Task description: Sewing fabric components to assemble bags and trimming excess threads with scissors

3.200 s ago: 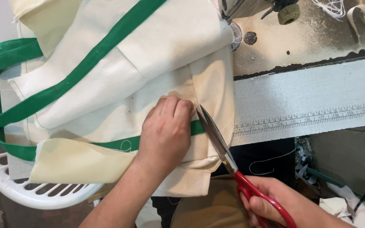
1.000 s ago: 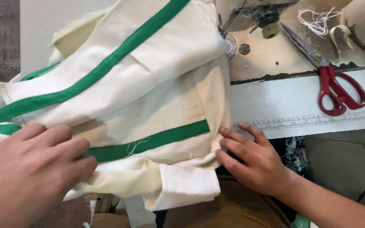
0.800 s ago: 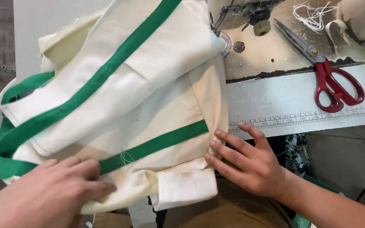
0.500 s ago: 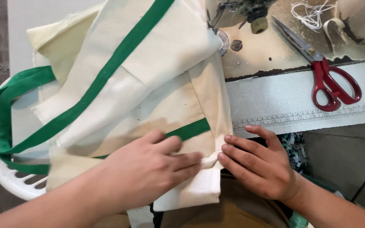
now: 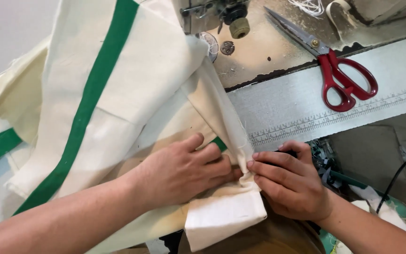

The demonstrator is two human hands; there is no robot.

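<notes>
So both hands are now bunched right up on the near edge of the cream fabric [image 5: 132, 89], which wasn't the case a second back, when the left hand was way out on the left side of the cloth and the right one lay spread flat near the corner. The left hand [image 5: 184, 169] has slid across and is pressed down on the cloth, its fingertips hiding most of the short green band [image 5: 219, 143] so only a little sliver of it peeks out. The right hand [image 5: 290, 181] has its fingers closed on a fold of the fabric edge, pinching it just where the two hands meet; the left isn't gripping anything that I can see, it's flat with fingers together, holding the cloth down. A folded white flap [image 5: 224, 218] hangs off the table edge just below them. The view has also closed in since the earlier shots, and the white basket that showed at left is out of view. To me this reads as lining up or folding that edge by hand. Further out, the long green stripe [image 5: 95, 103] runs diagonally up the cloth toward the sewing machine [image 5: 217, 14], and the fabric reaches up to its foot area. The red-handled scissors [image 5: 334, 70] lie untouched on the grey table strip with the ruler marks [image 5: 334, 113], same spot as a second ago, well apart from both hands.
</notes>
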